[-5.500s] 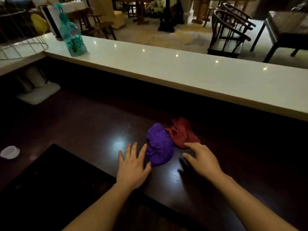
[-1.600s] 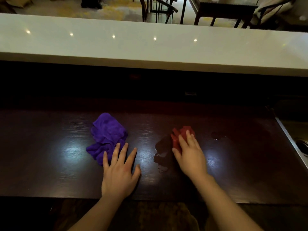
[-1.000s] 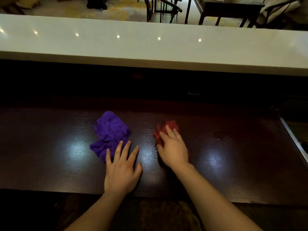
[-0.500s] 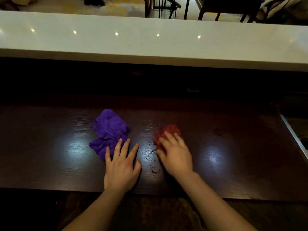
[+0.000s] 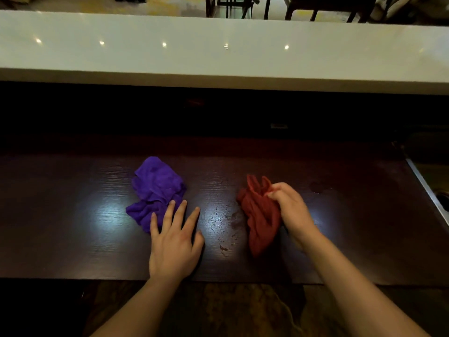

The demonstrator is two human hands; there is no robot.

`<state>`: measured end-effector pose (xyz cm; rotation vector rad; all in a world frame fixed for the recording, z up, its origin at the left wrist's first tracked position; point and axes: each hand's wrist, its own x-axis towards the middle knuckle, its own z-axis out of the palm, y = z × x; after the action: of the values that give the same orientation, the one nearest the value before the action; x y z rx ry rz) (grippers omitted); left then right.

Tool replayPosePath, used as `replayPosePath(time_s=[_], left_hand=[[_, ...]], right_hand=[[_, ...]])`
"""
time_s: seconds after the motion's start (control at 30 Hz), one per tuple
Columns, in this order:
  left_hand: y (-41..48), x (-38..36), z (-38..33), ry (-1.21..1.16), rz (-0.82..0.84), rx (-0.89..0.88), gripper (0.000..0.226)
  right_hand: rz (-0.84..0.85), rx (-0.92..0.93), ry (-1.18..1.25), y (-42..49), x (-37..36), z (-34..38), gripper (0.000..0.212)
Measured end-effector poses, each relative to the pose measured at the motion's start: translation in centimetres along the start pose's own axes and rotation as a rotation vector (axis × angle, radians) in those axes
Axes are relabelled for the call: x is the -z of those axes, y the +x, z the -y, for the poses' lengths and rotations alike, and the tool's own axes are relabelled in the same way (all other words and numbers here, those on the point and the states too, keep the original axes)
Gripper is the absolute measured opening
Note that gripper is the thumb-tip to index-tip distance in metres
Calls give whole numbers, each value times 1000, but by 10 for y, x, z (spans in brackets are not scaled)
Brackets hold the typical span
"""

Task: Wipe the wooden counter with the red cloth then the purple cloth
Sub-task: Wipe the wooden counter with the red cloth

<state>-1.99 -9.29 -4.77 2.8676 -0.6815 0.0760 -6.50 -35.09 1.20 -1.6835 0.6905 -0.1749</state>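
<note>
Far to my left the wooden counter (image 5: 60, 215) lies dark and glossy, with a pale patch of reflected light on it. Next comes the purple cloth (image 5: 155, 188), crumpled in a heap on the wood. My left hand (image 5: 173, 242) lies flat, palm down, near the front edge, fingers spread and holding nothing — two of my fingertips (image 5: 171, 205) overlap the cloth's near edge.

Between my hands the wood shows wet specks (image 5: 224, 229) and smears under a bright reflection.

To the right of that, my right hand (image 5: 290, 210) is closed on the red cloth (image 5: 261, 215), pinching a gathered fold at its top (whether the lower end touches the counter I cannot tell). The fabric hangs in a long bunch toward me, beside my wrist. The two cloths are well apart.

Farther right there is a small wet spot (image 5: 315, 188), then a metal edge (image 5: 422, 188) at the counter's end. Behind everything a pale upper ledge (image 5: 218, 57) runs the full width.
</note>
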Motion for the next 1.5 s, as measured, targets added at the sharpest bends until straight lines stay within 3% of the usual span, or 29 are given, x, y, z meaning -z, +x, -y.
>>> replayPosePath(time_s=[0.13,0.2,0.3,0.4,0.5,0.67,0.9,0.97,1.13,1.2,1.33,1.4,1.5], left_hand=[[0,0,0,10,6,-4,56],[0,1,0,12,7,-7,56],[-1,2,0,7,11,-8,56],[-2,2,0,7,-8,-13,56],[0,1,0,2,-7,-15,56],[2,4,-2,11,28,0,57],[0,3,0,12,41,5,57],[-1,3,0,8,42,-1,56],[-1,8,-3,-17,28,7,57],[-1,9,-3,-60,7,26,59],[-2,10,-2,-158,-22,43,62],[-2,11,-4,-149,-22,39,63],[-2,12,-5,-119,-20,38,62]], right_hand=[[-115,70,-358,3,30,-17,26],[-178,280,-566,-3,38,-23,33],[55,501,-1004,-31,19,-40,52],[188,532,-1273,-44,6,-61,69],[168,524,-1316,-2,11,-57,68],[67,300,-1249,61,-26,-26,73],[347,739,-1298,-13,-34,-54,73],[298,674,-1304,3,-30,-50,73],[73,291,-1195,59,-82,-7,72],[128,377,-1215,48,-103,-6,71],[303,728,-1189,-30,-92,-42,72],[318,734,-1188,-30,-70,-54,72],[160,552,-1264,24,-56,-36,75]])
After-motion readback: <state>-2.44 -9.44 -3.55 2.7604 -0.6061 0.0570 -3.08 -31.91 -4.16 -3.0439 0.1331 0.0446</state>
